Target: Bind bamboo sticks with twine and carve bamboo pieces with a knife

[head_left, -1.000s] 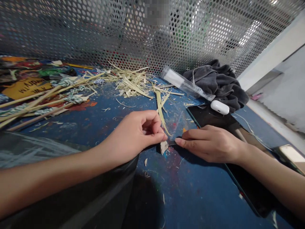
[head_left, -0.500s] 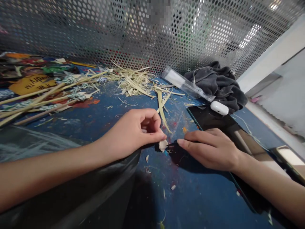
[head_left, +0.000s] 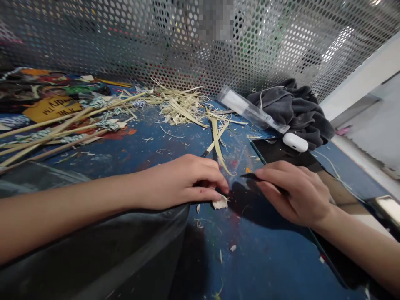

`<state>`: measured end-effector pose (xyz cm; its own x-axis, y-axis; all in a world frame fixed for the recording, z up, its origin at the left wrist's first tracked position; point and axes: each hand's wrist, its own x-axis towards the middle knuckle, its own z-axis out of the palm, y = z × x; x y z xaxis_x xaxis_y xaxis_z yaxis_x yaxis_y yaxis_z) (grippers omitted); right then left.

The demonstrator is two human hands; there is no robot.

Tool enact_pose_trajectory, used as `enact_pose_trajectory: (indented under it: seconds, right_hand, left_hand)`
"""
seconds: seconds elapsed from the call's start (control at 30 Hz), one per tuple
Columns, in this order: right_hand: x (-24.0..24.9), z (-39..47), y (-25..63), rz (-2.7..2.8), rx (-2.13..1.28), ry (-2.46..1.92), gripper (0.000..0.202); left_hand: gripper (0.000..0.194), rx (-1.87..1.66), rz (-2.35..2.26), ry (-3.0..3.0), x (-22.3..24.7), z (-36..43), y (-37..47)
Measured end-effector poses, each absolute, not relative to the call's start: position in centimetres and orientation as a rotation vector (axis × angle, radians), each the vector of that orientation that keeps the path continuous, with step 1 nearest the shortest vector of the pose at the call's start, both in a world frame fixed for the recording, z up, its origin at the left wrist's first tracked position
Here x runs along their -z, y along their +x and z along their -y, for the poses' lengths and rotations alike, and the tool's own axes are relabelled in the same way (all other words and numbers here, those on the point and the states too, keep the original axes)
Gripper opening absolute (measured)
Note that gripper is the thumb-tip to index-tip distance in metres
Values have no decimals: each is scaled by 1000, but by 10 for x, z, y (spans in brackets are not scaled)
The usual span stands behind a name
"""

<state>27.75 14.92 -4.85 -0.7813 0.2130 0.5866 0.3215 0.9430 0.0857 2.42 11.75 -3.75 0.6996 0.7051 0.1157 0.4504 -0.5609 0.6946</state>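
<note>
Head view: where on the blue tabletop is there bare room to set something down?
The barest patch is the near blue tabletop, between the black plastic sheet and the right hand, with only small chips. Another lies between the bound sticks and the left hand. Crowded: the shavings pile, and the grey cloth.

Only lettering in view was dark print on a yellow card [head_left: 51, 108] at far left of the blue table [head_left: 268, 258]; seen upside down and blurred, not legible.
</note>
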Motion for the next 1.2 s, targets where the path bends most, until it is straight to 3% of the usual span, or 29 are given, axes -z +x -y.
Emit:
enact_pose_trajectory:
  seconds: [0.33, 0.87, 1.2]
  right_hand:
    - [50, -152, 275, 2620, 303, -501, 20]
    - [57, -158, 278, 2742, 489, -462, 27]
    - [56, -162, 276, 2829, 65, -513, 35]
  left_hand:
    - [10, -792, -1329, 2337, 44, -115, 24]
    - [11, -562, -1316, 2493, 47, -120, 29]
    - [12, -358, -1407, 2526, 43, -118, 34]
